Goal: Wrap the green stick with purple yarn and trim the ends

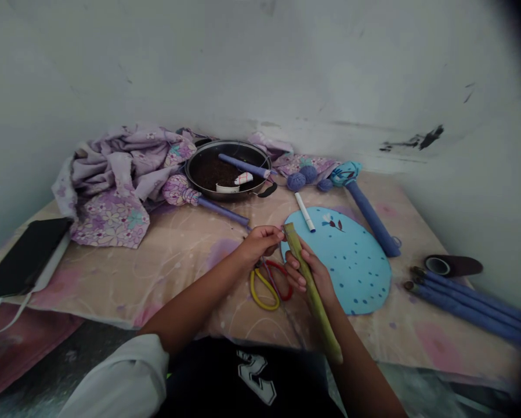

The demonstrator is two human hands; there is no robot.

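Note:
My right hand (pixel 310 270) is wrapped round a long olive-green cloth tube (pixel 319 310), tilted with its far end up and its near end over my forearm. Beside the tube's far end, my left hand (pixel 263 242) is closed in a pinch; what lies between thumb and finger is too small to make out. Scissors with one yellow and one red handle (pixel 264 295) rest on the table just below my hands. To the right lies a light-blue oval sheet (pixel 360 261) with dark dots, and a white marker (pixel 304 212) lies across its upper left edge.
A black pan (pixel 199 174) holds a blue stick (pixel 243 165). Crumpled purple floral cloth (pixel 116 186) and a black tablet-like object (pixel 23 255) are leftward. Blue yarn balls (pixel 296 182) and a cloth-headed blue stick (pixel 371 217) stand beyond; blue rods (pixel 469 307) lie right.

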